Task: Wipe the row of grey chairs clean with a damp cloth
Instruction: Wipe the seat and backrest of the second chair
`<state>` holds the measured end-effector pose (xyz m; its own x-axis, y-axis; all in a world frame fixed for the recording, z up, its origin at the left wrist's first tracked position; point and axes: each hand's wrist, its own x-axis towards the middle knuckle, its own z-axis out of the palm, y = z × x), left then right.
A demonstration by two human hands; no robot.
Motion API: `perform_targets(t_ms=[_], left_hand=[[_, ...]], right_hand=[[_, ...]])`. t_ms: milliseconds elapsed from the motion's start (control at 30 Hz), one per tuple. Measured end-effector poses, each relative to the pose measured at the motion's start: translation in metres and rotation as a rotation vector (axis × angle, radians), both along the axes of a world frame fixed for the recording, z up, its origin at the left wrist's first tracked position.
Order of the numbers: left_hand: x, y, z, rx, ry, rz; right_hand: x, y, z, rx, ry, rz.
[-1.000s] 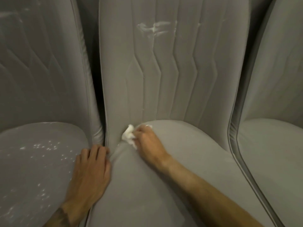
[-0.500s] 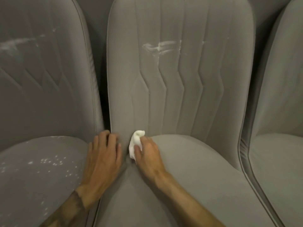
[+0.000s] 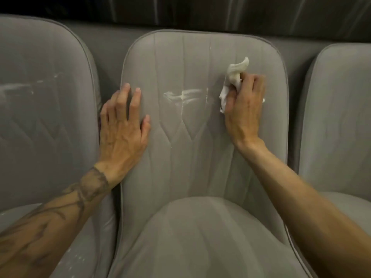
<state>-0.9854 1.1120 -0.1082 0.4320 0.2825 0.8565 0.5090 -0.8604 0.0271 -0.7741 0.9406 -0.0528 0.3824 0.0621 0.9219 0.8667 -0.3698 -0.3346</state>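
Note:
Three grey upholstered chairs stand side by side. The middle chair (image 3: 200,157) fills the centre, and a white smear (image 3: 183,95) streaks its backrest. My right hand (image 3: 244,109) grips a crumpled white cloth (image 3: 233,77) and holds it against the backrest's upper right, just right of the smear. My left hand (image 3: 123,125) rests flat with spread fingers on the backrest's left edge, left of the smear.
The left chair (image 3: 46,117) carries white streaks on its backrest and white specks on its seat. The right chair (image 3: 339,121) shows only partly. A dark wall (image 3: 200,11) runs behind the backrests. Narrow gaps separate the chairs.
Both hands rose from the seat crease to the middle chair's backrest. The right hand carried the cloth up and to the right; the view tilted upward.

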Motion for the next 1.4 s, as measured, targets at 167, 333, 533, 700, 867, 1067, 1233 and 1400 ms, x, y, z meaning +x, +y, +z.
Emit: perform_targets(t_ms=[167, 333, 533, 700, 867, 1067, 1233, 1400], left_hand=[[0.009, 0.013, -0.004, 0.033, -0.073, -0.048], [0.011, 0.018, -0.007, 0.057, -0.109, -0.067], [0.014, 0.021, -0.011, 0.072, -0.14, -0.083], [0.014, 0.018, -0.01, 0.066, -0.143, -0.091], [0.015, 0.018, -0.01, 0.058, -0.155, -0.099], [0.014, 0.016, -0.011, 0.048, -0.147, -0.118], [0.014, 0.02, -0.011, 0.052, -0.154, -0.12], [0.016, 0.021, -0.012, 0.042, -0.159, -0.127]], right_hand=[[-0.003, -0.003, -0.063, -0.377, -0.233, -0.072], [0.038, -0.019, -0.012, -0.406, -0.357, -0.117], [0.039, 0.009, 0.016, -0.044, -0.189, -0.247], [0.041, -0.018, -0.011, -0.497, -0.442, -0.076], [0.047, -0.001, 0.013, -0.099, -0.21, -0.29], [0.014, -0.011, -0.06, -0.547, -0.401, -0.013], [0.051, 0.01, 0.055, -0.007, -0.174, -0.148], [0.005, 0.022, -0.058, -0.354, -0.315, -0.036]])
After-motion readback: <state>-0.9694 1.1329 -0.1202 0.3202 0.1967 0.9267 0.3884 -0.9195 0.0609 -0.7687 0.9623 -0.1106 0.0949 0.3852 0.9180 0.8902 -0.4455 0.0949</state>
